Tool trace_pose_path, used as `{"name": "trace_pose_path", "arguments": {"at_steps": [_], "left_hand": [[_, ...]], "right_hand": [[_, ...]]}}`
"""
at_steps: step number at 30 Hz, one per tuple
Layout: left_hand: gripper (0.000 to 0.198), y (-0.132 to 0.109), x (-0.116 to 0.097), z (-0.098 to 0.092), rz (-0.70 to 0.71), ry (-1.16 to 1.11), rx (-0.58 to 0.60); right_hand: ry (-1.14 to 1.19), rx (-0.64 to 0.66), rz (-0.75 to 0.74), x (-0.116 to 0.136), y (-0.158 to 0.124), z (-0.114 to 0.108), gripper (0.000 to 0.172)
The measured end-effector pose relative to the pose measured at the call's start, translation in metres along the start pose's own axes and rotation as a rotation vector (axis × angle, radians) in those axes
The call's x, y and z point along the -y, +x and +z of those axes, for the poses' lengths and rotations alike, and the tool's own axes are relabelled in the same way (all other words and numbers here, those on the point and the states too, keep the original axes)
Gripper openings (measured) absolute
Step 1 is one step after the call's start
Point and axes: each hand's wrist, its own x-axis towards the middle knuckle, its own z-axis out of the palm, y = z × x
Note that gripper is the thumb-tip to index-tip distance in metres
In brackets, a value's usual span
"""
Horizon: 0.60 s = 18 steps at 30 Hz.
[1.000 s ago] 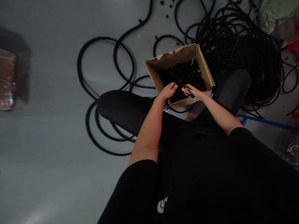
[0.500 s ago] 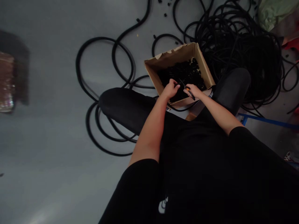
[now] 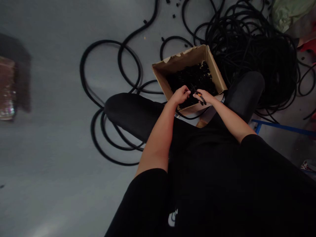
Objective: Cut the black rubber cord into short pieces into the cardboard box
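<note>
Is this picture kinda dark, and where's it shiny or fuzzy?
In the head view, yes, it's dim: black pieces inside the cardboard box blend together; also in the head view, pale glare on the grey floor, a dark shadow beside a fuzzy, glittery reddish thing at the left edge.

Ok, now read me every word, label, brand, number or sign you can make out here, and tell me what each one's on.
"N": apparently this letter, beside the white curved logo on the black short-sleeved shirt; any further lettering can't be read.
Brown open cardboard box: no readable text.
Orange-and-black handled tool: too small to tell.
Shiny brownish package: too blurred to read.
</note>
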Motion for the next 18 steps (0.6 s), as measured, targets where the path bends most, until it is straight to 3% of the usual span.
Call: {"name": "trace_pose_path", "arguments": {"at_steps": [3, 9, 14, 18], "left_hand": [[0.022, 0.001, -0.002, -0.001, -0.001, -0.007, -0.039], [0.018, 0.004, -0.002, -0.001, -0.021, 0.022, -0.109], [0.022, 0.001, -0.008, -0.002, 0.001, 0.068, -0.173], [0.027, -0.001, -0.013, -0.002, -0.004, 0.069, -0.22]], "right_hand": [[-0.072, -0.051, 0.031, 0.001, 0.001, -0.001, 0.038], [-0.19, -0.123, -0.078, 0.0, 0.007, -0.006, 0.028], [0.004, -0.01, 0.021, 0.001, 0.003, -0.005, 0.034], [0.227, 0.02, 0.1, 0.003, -0.001, 0.0, 0.053]]}}
